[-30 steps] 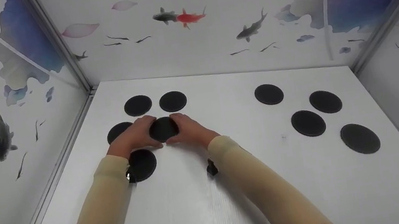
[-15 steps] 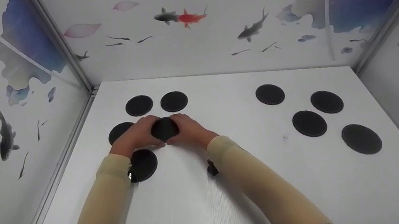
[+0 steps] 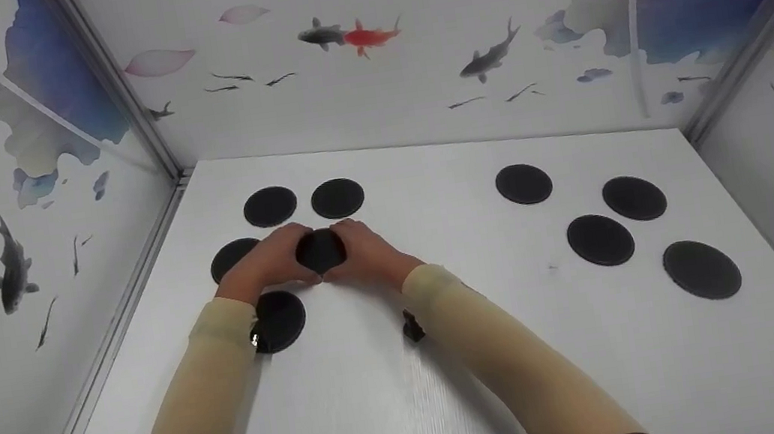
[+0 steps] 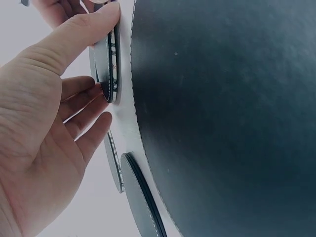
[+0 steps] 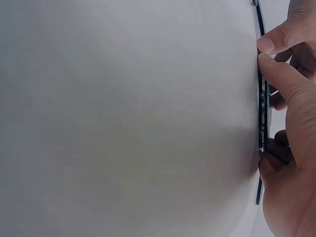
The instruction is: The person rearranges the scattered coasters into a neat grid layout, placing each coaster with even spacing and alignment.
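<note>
Held coaster point(image 3: 321, 251): sitting between both hands, showing a layered, checked edge; not revealing whether resting on or lifting off the white table point(image 3: 354, 411).
Left hand point(image 3: 268, 261): pinching its left rim.
Right hand point(image 3: 368, 251): pinching its right rim.
Handling stage: apparently gripping, not yet releasing.
Left-group coasters point(image 3: 270, 207): lying untouched, four.
Right-group coasters point(image 3: 601, 240): lying untouched, four.
Change since one second ago: bringing thumbs closer, covering more rim.
</note>
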A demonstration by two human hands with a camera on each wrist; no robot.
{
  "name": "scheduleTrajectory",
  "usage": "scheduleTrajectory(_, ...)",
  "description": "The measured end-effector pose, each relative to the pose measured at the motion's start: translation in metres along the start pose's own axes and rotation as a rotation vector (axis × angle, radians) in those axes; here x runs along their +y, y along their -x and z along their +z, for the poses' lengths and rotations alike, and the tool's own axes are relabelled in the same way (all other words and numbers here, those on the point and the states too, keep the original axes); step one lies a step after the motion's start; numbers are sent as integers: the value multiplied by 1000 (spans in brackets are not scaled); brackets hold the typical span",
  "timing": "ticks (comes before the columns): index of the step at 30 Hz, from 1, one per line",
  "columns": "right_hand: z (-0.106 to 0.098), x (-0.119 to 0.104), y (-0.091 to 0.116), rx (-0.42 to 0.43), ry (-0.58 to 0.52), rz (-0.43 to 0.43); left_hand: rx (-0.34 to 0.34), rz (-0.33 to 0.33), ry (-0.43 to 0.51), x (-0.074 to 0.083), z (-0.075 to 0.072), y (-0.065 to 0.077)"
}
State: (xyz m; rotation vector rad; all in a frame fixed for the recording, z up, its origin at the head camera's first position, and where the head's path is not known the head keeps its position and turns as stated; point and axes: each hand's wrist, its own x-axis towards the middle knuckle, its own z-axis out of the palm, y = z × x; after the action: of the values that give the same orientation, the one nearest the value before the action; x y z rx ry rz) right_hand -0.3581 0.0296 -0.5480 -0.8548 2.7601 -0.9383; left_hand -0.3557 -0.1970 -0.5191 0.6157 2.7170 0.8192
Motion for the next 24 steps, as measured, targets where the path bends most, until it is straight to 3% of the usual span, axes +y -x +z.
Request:
scheduleTrajectory(10, -9, 1, 3, -54, -16, 3, -7, 13, -74, 7, -3, 4)
scheduleTrajectory(24, -27, 13, 12, -66, -22, -39, 12, 6, -81, 16, -2, 2)
